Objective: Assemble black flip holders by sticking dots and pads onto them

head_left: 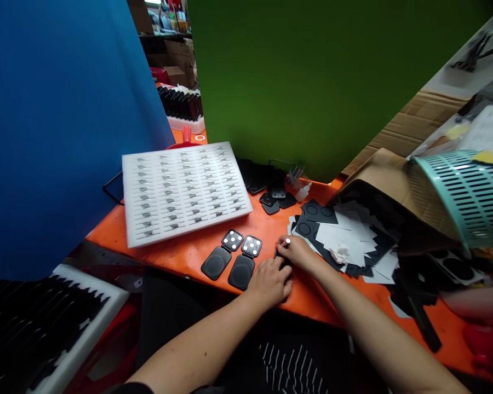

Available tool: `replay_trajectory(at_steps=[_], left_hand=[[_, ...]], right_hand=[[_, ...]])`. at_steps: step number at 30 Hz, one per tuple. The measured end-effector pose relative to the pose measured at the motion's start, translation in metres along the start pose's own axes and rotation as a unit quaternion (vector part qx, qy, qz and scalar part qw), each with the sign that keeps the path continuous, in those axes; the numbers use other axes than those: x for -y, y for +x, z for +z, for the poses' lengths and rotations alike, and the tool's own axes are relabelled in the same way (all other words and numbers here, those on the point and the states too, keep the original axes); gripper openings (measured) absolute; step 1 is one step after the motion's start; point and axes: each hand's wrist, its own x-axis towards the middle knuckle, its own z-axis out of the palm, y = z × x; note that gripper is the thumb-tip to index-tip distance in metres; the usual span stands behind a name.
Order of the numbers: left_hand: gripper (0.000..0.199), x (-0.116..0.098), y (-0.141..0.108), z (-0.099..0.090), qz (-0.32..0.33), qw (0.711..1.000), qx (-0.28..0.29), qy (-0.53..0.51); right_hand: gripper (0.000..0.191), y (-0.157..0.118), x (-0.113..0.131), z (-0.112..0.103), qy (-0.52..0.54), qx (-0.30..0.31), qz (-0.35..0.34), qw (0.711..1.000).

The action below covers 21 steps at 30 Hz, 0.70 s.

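Observation:
Two black hinged pieces lie unfolded side by side on the orange table: a left one (pixel 216 262) and a right one (pixel 241 272). Each has a smaller square plate with several white dots and a larger plate with a round recess. To their right, my left hand (pixel 270 282) is closed with its fingers curled over another black piece (pixel 285 264), mostly hidden beneath the hands. My right hand (pixel 298 253) meets it from the right, fingers pinched, with a small white round dot (pixel 288 241) showing at the fingertips.
A white foam tray (pixel 184 194) with rows of metal bits stands behind on the left. More black pieces (pixel 276 198) lie at the back. Black and white sheets (pixel 349 238) pile up on the right, near a teal basket (pixel 464 197). Blue (pixel 66 120) and green (pixel 304 82) panels border the table.

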Motion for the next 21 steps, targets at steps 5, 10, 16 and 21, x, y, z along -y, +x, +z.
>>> replay_trajectory(at_steps=[5,10,16,21], left_hand=[[0.021,-0.001,0.000,-0.001,-0.002,1.000,-0.004,0.004],[0.021,-0.001,0.000,0.000,-0.005,1.000,-0.008,0.003],[0.021,0.000,-0.001,0.002,-0.004,1.000,-0.008,0.000],[0.018,0.000,-0.001,0.001,-0.004,1.000,-0.008,0.000]], right_hand=[[0.017,0.003,-0.003,-0.003,0.010,0.021,-0.023,0.999],[0.015,0.005,-0.004,-0.008,0.025,0.042,-0.049,0.998],[0.014,0.005,-0.003,-0.005,0.018,0.030,-0.013,0.999],[0.012,0.001,0.000,0.006,-0.003,-0.015,0.048,0.999]])
